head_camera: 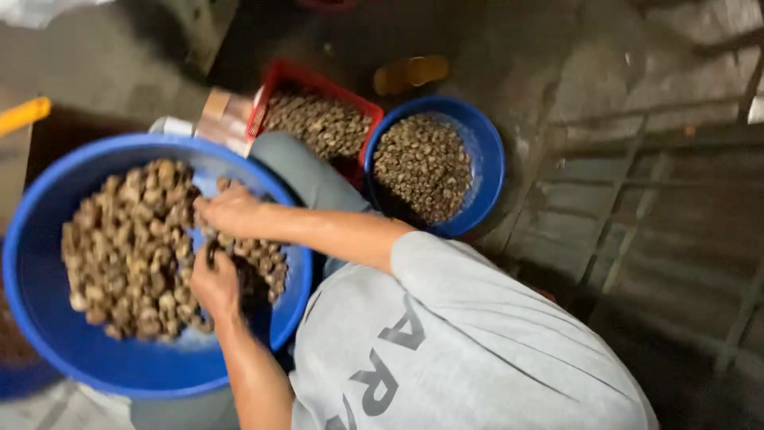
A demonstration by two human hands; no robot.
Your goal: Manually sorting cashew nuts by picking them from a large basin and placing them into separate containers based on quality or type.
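Note:
A large blue basin [48, 318] holds a heap of brown, lumpy nuts [127, 255]. Both of my hands are inside it at the heap's right side. My right hand [231, 211] lies palm down on the nuts with its fingers curled; blur hides whether it grips any. Just below it, my left hand [213, 285] is closed around a dark nut [211, 256] at its fingertips. My grey shirt and forearms fill the lower middle of the view.
A smaller blue bowl [489, 159] of smaller nuts and a red crate [278, 76] with more stand beyond my grey-trousered knee [306, 171]. An orange sandal [410, 73] lies on the dark concrete floor. A yellow handle [22, 114] shows at far left.

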